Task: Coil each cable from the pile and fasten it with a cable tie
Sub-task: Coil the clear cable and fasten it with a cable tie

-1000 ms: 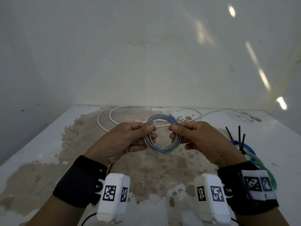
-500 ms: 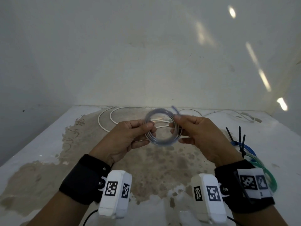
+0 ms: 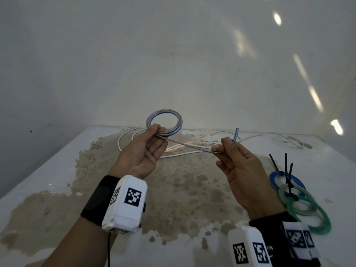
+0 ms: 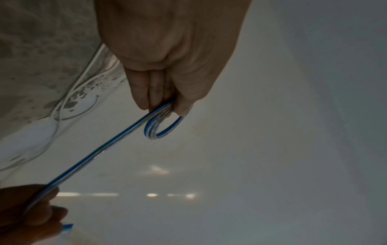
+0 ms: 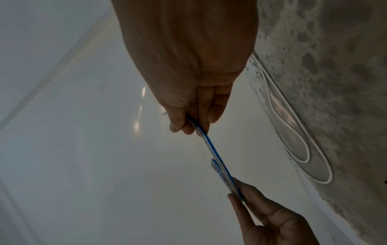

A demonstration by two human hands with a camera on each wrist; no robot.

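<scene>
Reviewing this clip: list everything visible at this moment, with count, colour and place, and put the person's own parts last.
Striped cable: one, clear with a blue stripe, partly coiled, held above the table, tail stretched between the two hands.
White cable: one, white, lying loose in loops at the table's far side.
Tied coils: three, blue, clear-grey and green, overlapping on the table's right side.
Cable ties: three, black, one on each tied coil, tails sticking up.
Table: one, white with a large brown stain.
Wrist cameras: two, white with black-and-white markers, on black wristbands.
Left hand: pinches the coiled part.
Right hand: pinches the tail near its free end.
</scene>
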